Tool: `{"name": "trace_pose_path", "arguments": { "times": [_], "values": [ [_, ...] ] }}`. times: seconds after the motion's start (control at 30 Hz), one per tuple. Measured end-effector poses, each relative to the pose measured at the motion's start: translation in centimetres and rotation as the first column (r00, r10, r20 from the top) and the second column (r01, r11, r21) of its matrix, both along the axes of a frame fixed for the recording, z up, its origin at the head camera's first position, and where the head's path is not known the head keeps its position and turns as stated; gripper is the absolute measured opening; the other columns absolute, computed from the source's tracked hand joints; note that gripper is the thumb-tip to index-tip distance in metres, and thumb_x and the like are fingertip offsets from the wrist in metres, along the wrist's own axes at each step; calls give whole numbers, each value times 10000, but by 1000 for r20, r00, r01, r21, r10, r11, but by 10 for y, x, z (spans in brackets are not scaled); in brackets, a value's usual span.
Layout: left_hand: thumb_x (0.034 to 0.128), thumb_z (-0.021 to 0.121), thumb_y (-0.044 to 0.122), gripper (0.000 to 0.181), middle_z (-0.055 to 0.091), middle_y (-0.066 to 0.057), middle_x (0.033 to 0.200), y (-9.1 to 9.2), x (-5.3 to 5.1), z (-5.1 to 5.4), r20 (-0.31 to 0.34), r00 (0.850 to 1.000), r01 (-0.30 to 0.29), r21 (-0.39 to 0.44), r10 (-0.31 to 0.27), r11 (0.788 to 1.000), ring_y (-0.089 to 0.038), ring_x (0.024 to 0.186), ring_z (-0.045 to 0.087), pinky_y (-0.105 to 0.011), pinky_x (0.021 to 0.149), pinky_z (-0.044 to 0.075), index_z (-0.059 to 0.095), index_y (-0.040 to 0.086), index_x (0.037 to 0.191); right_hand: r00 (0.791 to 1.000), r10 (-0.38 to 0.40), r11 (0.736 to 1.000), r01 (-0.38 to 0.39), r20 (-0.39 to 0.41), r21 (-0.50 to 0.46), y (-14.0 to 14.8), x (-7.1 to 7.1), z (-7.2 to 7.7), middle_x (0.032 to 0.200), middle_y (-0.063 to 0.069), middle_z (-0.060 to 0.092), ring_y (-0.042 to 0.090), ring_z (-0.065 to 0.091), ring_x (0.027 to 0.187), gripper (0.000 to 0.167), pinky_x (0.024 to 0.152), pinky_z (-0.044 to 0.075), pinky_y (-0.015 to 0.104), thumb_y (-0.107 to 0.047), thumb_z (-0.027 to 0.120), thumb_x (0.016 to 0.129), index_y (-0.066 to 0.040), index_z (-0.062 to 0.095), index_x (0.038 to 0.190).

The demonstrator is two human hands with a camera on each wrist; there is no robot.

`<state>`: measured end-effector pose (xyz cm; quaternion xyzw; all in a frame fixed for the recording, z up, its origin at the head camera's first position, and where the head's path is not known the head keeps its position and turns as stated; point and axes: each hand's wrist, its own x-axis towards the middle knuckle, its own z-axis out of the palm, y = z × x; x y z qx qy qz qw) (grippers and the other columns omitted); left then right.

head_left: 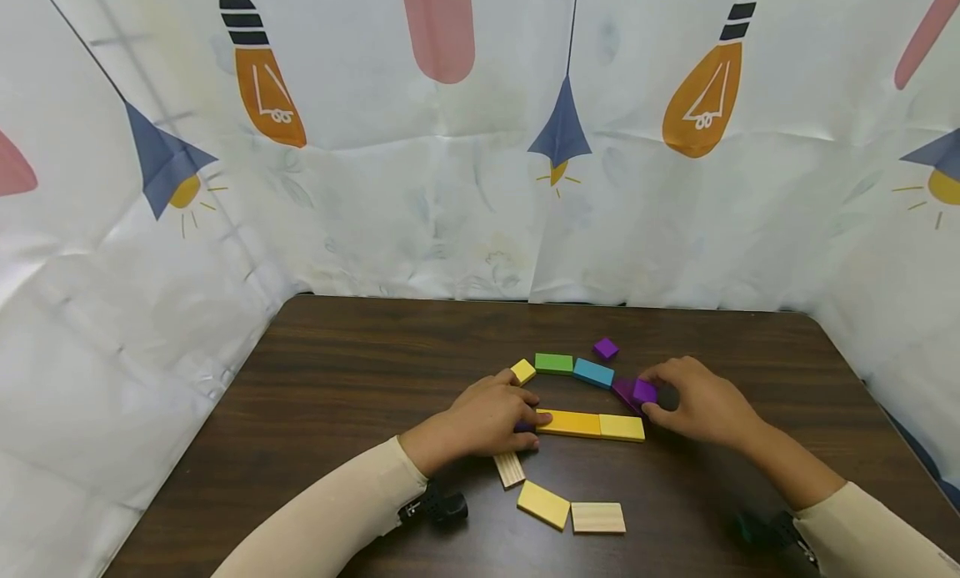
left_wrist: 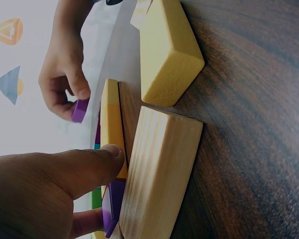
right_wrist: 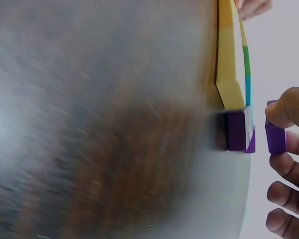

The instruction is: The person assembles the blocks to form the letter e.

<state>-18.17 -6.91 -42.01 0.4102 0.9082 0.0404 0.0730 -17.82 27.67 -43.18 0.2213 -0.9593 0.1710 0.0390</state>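
My right hand (head_left: 697,399) pinches a small purple block (head_left: 645,391) between thumb and fingers. It is held just above a dark purple block (head_left: 624,392) at the right end of a curved line; the right wrist view shows a gap between them. In the curve, blue (head_left: 593,373), green (head_left: 553,363) and yellow (head_left: 523,371) blocks follow leftward. My left hand (head_left: 487,415) has its thumb and fingers around another purple block (left_wrist: 113,206), at the left end of a straight row with orange (head_left: 570,424) and pale yellow (head_left: 622,428) blocks. The left palm's underside is hidden.
A loose purple block (head_left: 606,349) lies behind the curve. Nearer me are a striped plain-wood block (head_left: 509,469), a yellow block (head_left: 543,505) and a plain-wood block (head_left: 597,518). The dark wooden table (head_left: 360,353) meets a printed white curtain (head_left: 435,228) at its far edge.
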Motion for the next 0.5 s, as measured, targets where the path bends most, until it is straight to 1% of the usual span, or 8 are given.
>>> {"name": "trace_pose_path", "arguments": {
  "times": [0.13, 0.27, 0.4, 0.5],
  "values": [
    [954, 706, 474, 404, 631, 65, 1385, 0, 0, 0, 6, 1000, -1, 3, 1, 1000, -144, 957, 448, -272, 768, 402, 682, 366, 1343, 1000, 19, 1000, -19, -15, -1, -1, 11, -3, 1054, -77, 653, 160, 588, 978, 369, 647, 510, 313, -321, 860, 820, -182, 739, 1140],
    [955, 705, 475, 403, 629, 71, 1388, 0, 0, 0, 8, 1000, -7, 1, 7, 1000, -142, 950, 441, -271, 762, 402, 681, 370, 1343, 998, 51, 999, -51, -29, 9, -3, 20, -5, 1034, -117, 633, 107, 558, 944, 377, 640, 509, 278, -320, 869, 804, -191, 739, 1134],
    [954, 704, 478, 402, 628, 72, 1388, 0, 0, 0, 6, 1000, -8, -3, 8, 1000, -142, 948, 442, -269, 758, 405, 682, 371, 1342, 995, 96, 995, -96, -39, 21, -3, 28, -6, 1061, -117, 648, 107, 578, 975, 379, 669, 541, 282, -305, 873, 797, -188, 742, 1133],
    [956, 702, 478, 402, 628, 68, 1389, 0, 0, 0, 2, 1000, -2, -4, 2, 1000, -145, 953, 447, -269, 759, 405, 682, 369, 1342, 991, 131, 991, -130, -36, 24, -4, 34, -5, 1092, -113, 657, 115, 590, 999, 368, 691, 555, 293, -295, 871, 797, -210, 739, 1130]
  ]
}}
